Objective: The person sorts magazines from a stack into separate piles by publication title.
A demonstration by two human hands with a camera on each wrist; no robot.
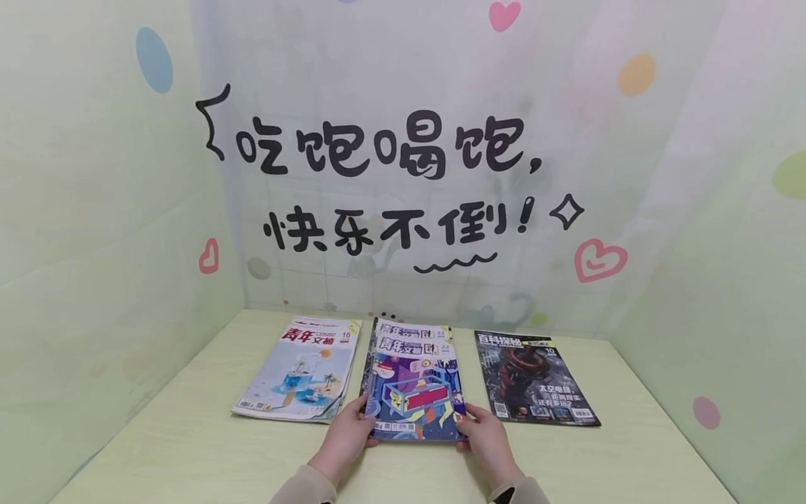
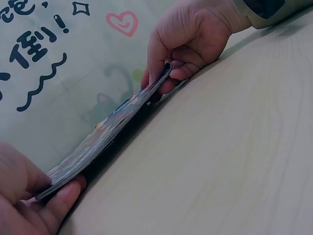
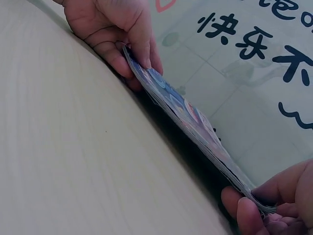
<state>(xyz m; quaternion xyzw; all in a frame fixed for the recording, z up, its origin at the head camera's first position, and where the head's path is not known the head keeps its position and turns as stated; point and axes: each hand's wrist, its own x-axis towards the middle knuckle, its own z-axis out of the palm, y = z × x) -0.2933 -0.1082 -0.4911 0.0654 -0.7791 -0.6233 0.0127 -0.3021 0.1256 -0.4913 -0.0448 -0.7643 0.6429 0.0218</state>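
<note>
A magazine (image 1: 415,392) with a purple and blue illustrated cover is held between both hands at the middle of the table. My left hand (image 1: 348,432) pinches its lower left edge, thumb on top and fingers beneath. At the lower right edge, my right hand (image 1: 486,435) grips it in the same way. In the left wrist view the near edge of the magazine (image 2: 110,129) is lifted a little off the table, with a dark shadow below. Another magazine (image 1: 393,327) with a similar title shows behind the held one, mostly covered by it.
To the left lies a magazine (image 1: 308,378) with a white and light blue cover, seemingly on top of others. A dark-covered magazine (image 1: 535,381) lies to the right. Fabric walls (image 1: 403,294) with printed writing enclose the pale wooden table (image 1: 189,448) at the back and sides.
</note>
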